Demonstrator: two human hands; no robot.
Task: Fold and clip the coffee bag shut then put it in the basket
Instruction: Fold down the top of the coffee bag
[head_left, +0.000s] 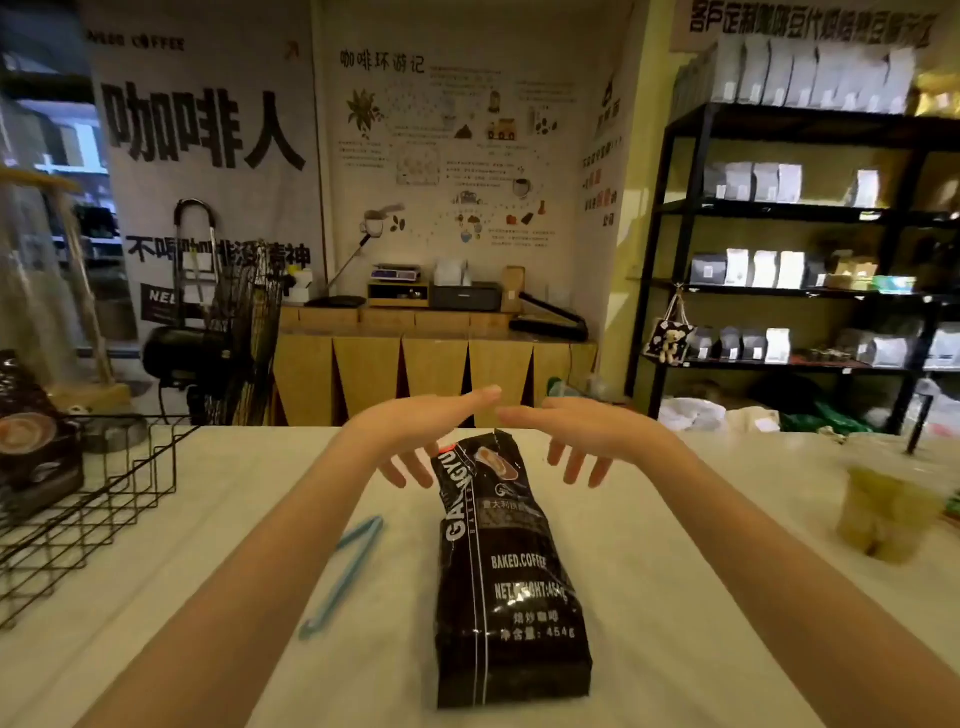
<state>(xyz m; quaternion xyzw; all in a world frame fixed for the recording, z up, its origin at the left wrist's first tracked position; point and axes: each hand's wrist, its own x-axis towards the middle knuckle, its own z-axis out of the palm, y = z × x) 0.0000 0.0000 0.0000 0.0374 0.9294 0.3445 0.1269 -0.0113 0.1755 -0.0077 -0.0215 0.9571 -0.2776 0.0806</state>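
Note:
A dark coffee bag (511, 582) lies flat on the white table, its top end pointing away from me. My left hand (415, 436) hovers over the top end on its left side, fingers spread, holding nothing. My right hand (582, 436) hovers on the right side of the top end, fingers also apart and empty. A light blue bag clip (345, 574) lies on the table left of the bag, apart from it. The black wire basket (88, 509) stands at the table's left edge.
Another dark coffee bag (31, 441) stands by the basket's far-left side. A plastic cup with a greenish drink (883, 514) sits at the right of the table. Behind the table are a fan, a wooden counter and black shelves with bags.

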